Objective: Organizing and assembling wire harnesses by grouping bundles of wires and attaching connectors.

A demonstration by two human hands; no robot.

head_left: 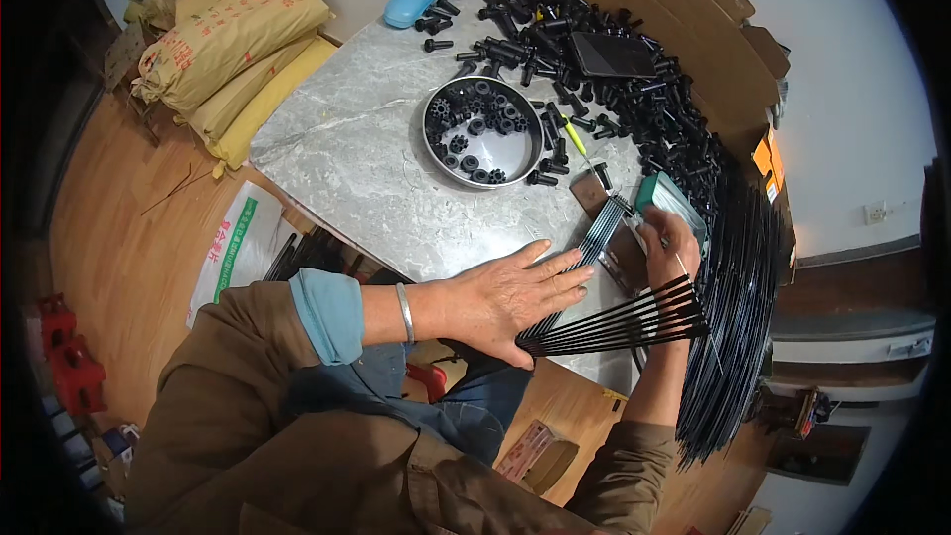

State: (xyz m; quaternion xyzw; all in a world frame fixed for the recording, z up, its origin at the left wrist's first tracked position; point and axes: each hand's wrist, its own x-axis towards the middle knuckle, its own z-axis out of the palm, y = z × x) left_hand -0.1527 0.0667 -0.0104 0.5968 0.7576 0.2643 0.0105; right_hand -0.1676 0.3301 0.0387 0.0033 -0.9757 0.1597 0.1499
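Under the flat left hand (505, 299), black rods (614, 327) fan toward the right hand (669, 243)

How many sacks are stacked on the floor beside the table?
3 sacks can be seen, lying one on another at the upper left: the top one, the middle one and the bottom, yellower one. More may be hidden under or behind them.

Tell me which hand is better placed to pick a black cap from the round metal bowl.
Probably the left. The left hand lies flat on the fanned thin black rods, on the side nearer the round metal bowl. The right hand sits farther right, fingers busy at the teal box, so it looks less free.
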